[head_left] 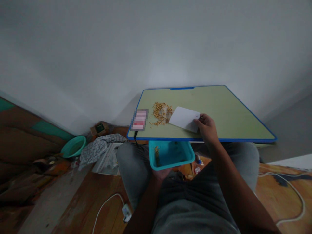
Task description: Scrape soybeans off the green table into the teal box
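Observation:
My right hand [207,128] is closed on a white flat card [184,119] that lies on the green table [219,110], its far edge against a heap of yellow beans [161,113]. My left hand [161,174] supports a teal plastic tray [170,154] from underneath, just below the table's front edge. A few beans lie in the tray's left corner. The left hand's fingers are mostly hidden under the tray.
A blurred pink-and-white object [139,119] lies at the table's left edge. On the wooden floor to the left sit a green basin [73,146], a checked cloth [97,148] and a small box [99,128]. White cables [292,195] run across the floor.

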`<act>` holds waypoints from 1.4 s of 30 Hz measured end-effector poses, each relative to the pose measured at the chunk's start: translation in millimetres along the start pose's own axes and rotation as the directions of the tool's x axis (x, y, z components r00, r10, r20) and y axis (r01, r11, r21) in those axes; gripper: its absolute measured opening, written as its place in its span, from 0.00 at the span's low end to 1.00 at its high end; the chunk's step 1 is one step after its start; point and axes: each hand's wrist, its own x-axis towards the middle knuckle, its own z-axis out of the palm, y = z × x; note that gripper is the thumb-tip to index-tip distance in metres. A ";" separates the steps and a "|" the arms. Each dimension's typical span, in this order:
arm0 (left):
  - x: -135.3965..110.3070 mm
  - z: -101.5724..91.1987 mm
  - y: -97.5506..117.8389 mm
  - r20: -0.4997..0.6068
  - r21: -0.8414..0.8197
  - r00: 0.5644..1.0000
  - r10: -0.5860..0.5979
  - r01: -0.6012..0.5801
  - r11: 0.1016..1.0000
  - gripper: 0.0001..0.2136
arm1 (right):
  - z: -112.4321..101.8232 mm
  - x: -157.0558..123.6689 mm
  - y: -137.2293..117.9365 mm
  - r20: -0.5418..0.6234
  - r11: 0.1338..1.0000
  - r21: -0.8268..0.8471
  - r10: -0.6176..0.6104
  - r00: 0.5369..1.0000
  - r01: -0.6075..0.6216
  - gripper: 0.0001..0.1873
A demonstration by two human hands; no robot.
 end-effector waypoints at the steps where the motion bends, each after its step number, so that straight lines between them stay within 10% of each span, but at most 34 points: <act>1: -0.2 -0.6 0.3 0.007 -0.002 1.000 -0.004 0.004 1.000 0.42 | 0.0 -0.4 -0.8 -0.002 1.000 -0.003 0.003 1.000 -0.003 0.19; 42: -6.9 -12.9 -10.0 -0.112 0.073 0.994 -0.012 0.020 0.997 0.38 | -2.1 -2.0 -3.0 -0.002 1.000 -0.008 -0.001 1.000 0.001 0.22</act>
